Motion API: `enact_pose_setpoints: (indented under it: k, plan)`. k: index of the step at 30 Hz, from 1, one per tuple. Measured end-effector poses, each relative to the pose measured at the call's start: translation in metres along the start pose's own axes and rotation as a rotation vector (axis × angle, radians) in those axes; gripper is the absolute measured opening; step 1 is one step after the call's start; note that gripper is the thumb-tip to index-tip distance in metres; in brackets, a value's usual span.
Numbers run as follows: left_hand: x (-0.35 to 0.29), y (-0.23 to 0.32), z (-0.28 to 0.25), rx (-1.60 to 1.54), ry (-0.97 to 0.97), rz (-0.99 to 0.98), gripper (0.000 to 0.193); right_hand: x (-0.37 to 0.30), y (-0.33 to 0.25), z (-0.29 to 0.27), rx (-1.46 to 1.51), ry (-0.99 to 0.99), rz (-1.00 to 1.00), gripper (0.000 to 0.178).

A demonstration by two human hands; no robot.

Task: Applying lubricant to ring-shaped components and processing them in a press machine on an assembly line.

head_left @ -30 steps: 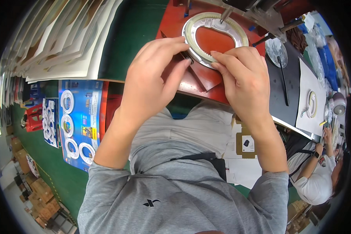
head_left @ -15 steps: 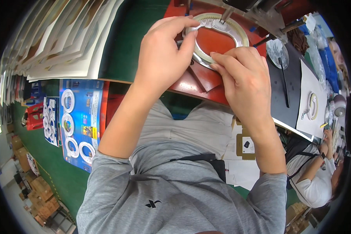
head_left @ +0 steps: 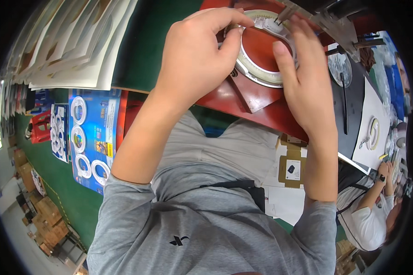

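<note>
A white ring-shaped plastic part (head_left: 258, 76) with a yellowish inner band lies on a red machine base (head_left: 252, 94), under a metal fixture (head_left: 287, 13) whose thin prongs reach down to its far rim. My left hand (head_left: 195, 55) pinches the left rim of the ring between thumb and fingertips. At the ring's right side is my right hand (head_left: 307, 87), open, thumb and fingers apart and the fingertips slightly blurred. It overlaps the right rim in view; whether it touches the ring I cannot tell.
Stacked white sheets (head_left: 78, 46) stand at the left. Below them is a blue board (head_left: 94, 137) with several white rings. At the right are a clear dish (head_left: 339, 68), a black stick (head_left: 345, 105) and another ring (head_left: 373, 133) on paper. A co-worker (head_left: 367, 215) sits at far right.
My right hand has let go of the ring's near rim, spread its fingers and moved to its right side. The left hand still pinches the left rim. The whole view has shifted slightly.
</note>
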State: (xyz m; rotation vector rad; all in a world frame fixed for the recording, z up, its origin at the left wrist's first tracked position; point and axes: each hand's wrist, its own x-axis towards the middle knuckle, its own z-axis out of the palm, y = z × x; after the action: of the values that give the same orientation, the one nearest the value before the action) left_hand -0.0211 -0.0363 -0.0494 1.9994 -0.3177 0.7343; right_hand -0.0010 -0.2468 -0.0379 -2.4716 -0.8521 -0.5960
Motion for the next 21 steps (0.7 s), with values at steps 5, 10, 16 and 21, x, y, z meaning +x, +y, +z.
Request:
enact_pose_setpoints:
  k: [5, 10, 16, 21]
  plan:
    - [0.003, 0.005, -0.004, 0.045, -0.045, -0.033, 0.015, 0.001, -0.01, -0.005, 0.013, -0.142, 0.165, 0.056]
    - [0.006, -0.003, 0.002, -0.025, -0.068, -0.048, 0.015, 0.003, -0.008, 0.0, -0.041, -0.07, 0.133, 0.053]
    - [0.002, 0.004, -0.001, -0.01, -0.125, -0.137, 0.02, -0.002, -0.004, 0.002, 0.032, -0.065, 0.171, 0.058]
    - [-0.006, -0.004, -0.002, 0.048, -0.011, -0.088, 0.027, -0.005, -0.031, -0.055, 0.002, 0.388, -0.238, 0.034]
